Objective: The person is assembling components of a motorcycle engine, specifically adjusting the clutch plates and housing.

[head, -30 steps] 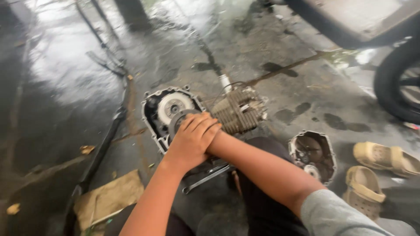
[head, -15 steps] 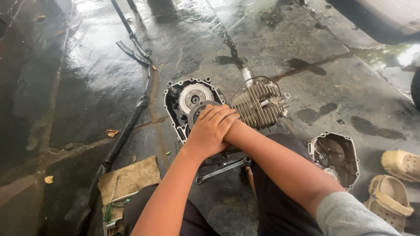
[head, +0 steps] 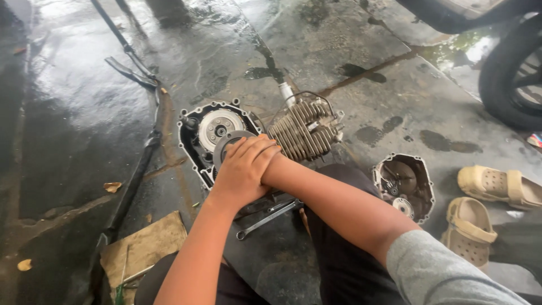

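A small finned engine point(head: 302, 133) lies on the wet concrete floor with its side case open point(head: 195, 144), showing a round silver clutch point(head: 217, 127). Both my hands are stacked on a round grey disc point(head: 226, 141) at the open side. My left hand point(head: 243, 169) lies on top, fingers together and curled over the disc. My right hand point(head: 275, 165) is almost wholly hidden beneath it; only the wrist shows. Whether it grips anything cannot be seen.
A spanner point(head: 265, 219) lies on the floor below my hands. The removed engine cover point(head: 403, 183) sits to the right, next to two beige sandals point(head: 488, 200). A piece of cardboard point(head: 144, 245) is at lower left, a tyre point(head: 508, 79) at upper right, and black rods point(head: 132, 62) at upper left.
The view has shifted, so the engine now sits a little differently in the picture. My stacked hands stay on the same spot of the engine.
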